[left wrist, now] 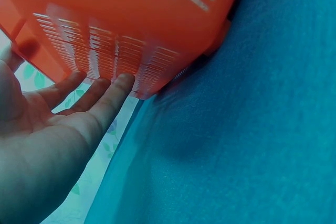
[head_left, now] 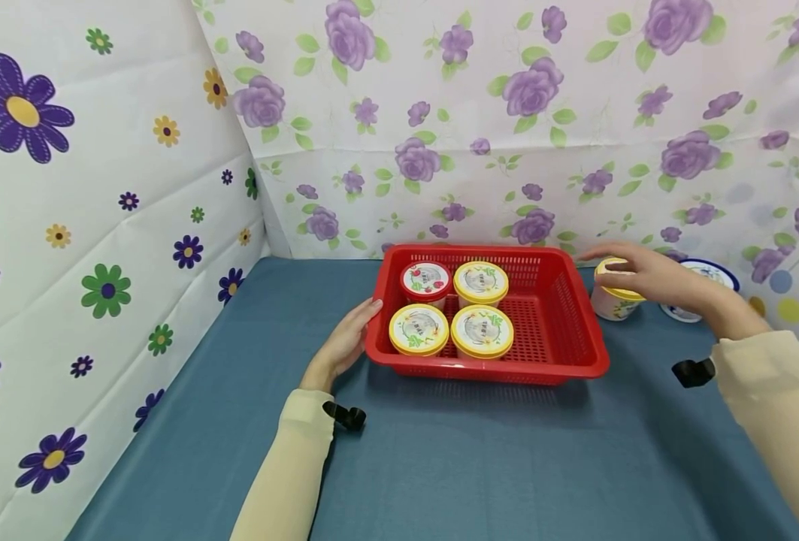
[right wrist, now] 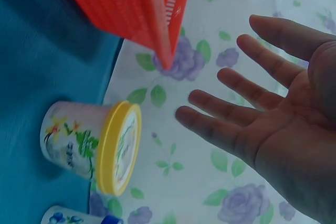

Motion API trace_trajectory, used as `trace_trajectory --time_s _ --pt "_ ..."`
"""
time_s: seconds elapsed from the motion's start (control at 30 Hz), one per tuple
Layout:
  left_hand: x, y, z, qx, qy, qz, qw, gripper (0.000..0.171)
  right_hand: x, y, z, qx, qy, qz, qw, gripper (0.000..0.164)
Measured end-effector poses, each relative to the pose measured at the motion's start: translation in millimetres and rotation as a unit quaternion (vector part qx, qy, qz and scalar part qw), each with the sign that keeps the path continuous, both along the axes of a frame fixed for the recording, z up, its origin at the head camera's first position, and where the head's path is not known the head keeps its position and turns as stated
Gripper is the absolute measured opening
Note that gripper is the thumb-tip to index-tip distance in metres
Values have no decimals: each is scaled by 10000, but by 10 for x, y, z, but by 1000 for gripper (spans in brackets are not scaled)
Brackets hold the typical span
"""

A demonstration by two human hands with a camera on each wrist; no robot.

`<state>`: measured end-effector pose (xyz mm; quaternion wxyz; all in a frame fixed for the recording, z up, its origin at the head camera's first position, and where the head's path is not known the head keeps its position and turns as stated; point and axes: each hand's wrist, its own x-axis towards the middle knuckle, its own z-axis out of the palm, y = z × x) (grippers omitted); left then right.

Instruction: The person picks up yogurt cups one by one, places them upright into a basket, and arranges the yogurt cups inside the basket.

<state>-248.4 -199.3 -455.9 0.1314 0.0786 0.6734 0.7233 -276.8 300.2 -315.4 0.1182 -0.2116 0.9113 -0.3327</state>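
Note:
My left hand [head_left: 345,340] is at the left end of a red plastic basket [head_left: 575,368]. In the left wrist view, its straight fingers [left wrist: 113,95] touch the slotted side, and the thumb is up by the rim. Inside the basket, on its left, stand a red-lidded tub [head_left: 426,281] and three yellow-lidded tubs [head_left: 482,330]. My right hand [head_left: 670,282] hovers with spread fingers over another yellow-lidded tub [head_left: 615,300], right of the basket. The right wrist view shows that tub [right wrist: 79,137] upright on the table, apart from the empty palm.
Beside the outer yellow-lidded tub stands a blue-rimmed tub [head_left: 683,312], partly hidden behind my right hand. A blue cloth [head_left: 480,458] covers the table. Flowered sheets [head_left: 413,158] hang along the back and left side.

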Motion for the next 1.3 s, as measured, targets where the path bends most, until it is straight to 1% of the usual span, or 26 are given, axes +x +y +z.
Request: trace_trajectory --time_s 0.2,0.43,0.67,0.77,0.97,1.13,1.27,1.3 --pt "-2 -1 2 23 0 -41 10000 63 -13 142 -54 222 -105 -270 9993 52" --pt "-3 -11 -1 46 -7 -41 10000 62 -24 233 -76 396 -93 -284 9988 52" --pt "0 -9 10 60 22 -59 10000 63 -86 368 -138 1071 212 -399 9932 52" --pt "3 -2 12 69 8 -50 10000 62 -103 431 -180 1231 179 -473 9911 54" --pt "0 0 4 14 -3 -38 10000 62 -142 519 -261 1303 100 -528 9900 55" --pt "3 1 7 25 3 -28 10000 62 -153 572 -317 1367 225 -555 9888 53" --pt "7 1 6 1 5 -11 10000 61 -158 607 -379 1221 255 -495 9910 53" --pt "6 2 4 -9 -3 2 10000 61 -159 610 -401 1176 278 -548 9912 54"
